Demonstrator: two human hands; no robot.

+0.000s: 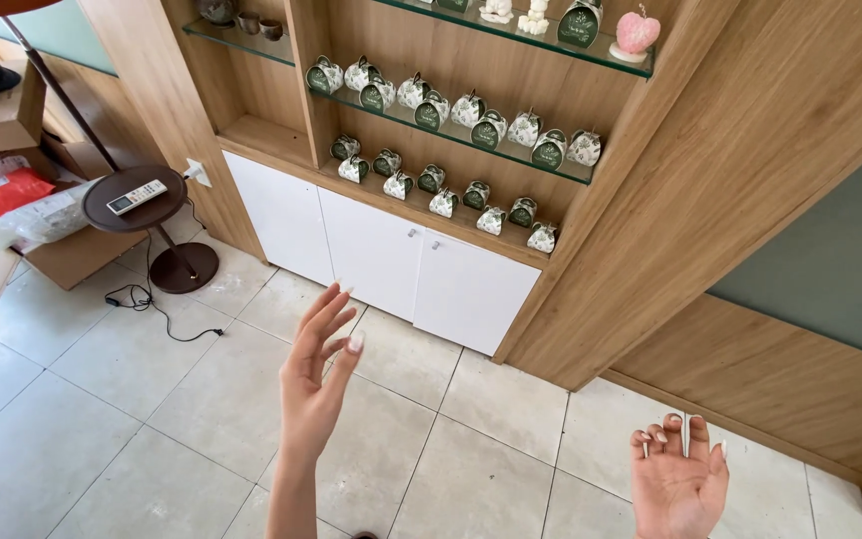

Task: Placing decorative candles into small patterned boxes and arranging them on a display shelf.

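Observation:
My left hand [316, 374] is raised over the tiled floor with its fingers straight and spread, holding nothing. My right hand [678, 477] is low at the right, palm up, fingers curled loosely, and it is empty too. Both hover in front of a wooden shelf unit [591, 250] with white cabinet doors [381, 255]. Several small green and white gift boxes [456, 110] stand in rows on its glass shelf and on the wooden ledge below. Neither hand touches anything.
A small round dark side table [142, 205] with a white remote control [137, 196] stands at the left, a black cable [157, 309] trailing on the floor near it. Open cardboard boxes [12, 220] sit at the far left. A pink apple-shaped ornament [638, 32] sits on the top shelf.

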